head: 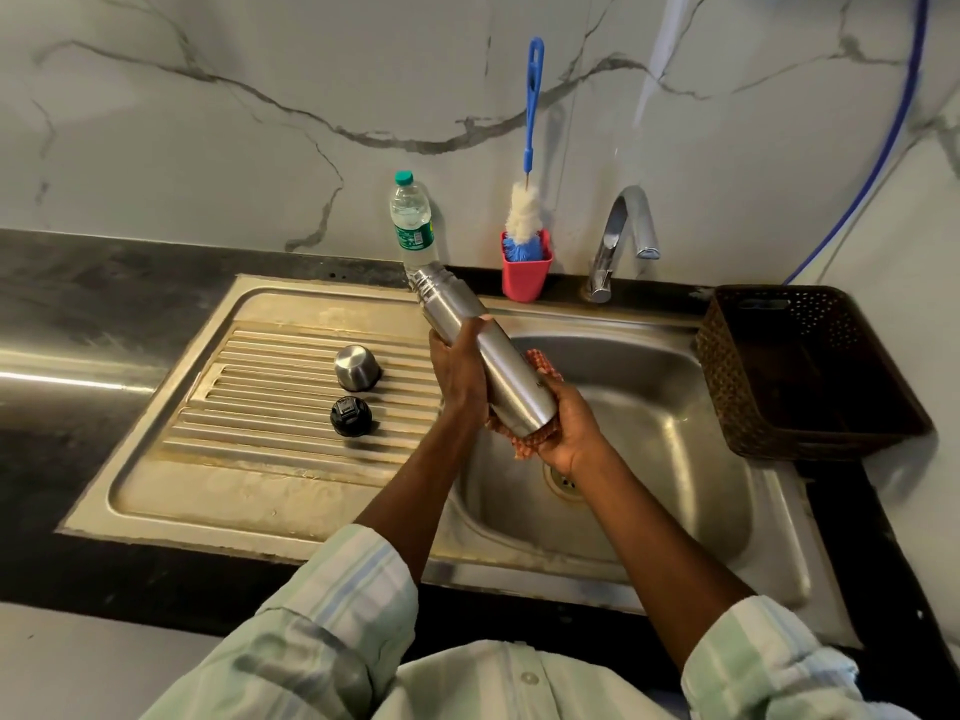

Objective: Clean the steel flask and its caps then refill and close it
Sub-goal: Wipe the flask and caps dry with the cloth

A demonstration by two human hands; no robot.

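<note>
**Flask tilted over the basin, cloth on its base**

You've got the steel flask [488, 350] slanted over the sink [675, 511], open neck pointing up and away toward the back wall, base down near you. Your left hand [457, 371] wraps the mid-body, fingers curled round it, which steadies the flask so the other hand can work. Your right hand [569, 426] cups the base through a reddish checked cloth [530, 444], gripping cloth and flask together; looks like the outside wall is being wiped (judgement, not certain). Holding it above the basin likely keeps drips off the counter.

Both caps are off and parked on the ribbed drainboard [270, 387], well apart from the flask: the steel cup cap [356, 367] mouth-down, the black stopper [351, 416] just in front of it. That leaves them within reach for their own cleaning.

The plastic water bottle [412, 223] stands capped behind the flask neck, probably for the refill. The bottle brush [525, 220] sits in its red holder [525, 278] beside the tap [621, 241], which shows no water running. Refill and closing not yet done.
</note>
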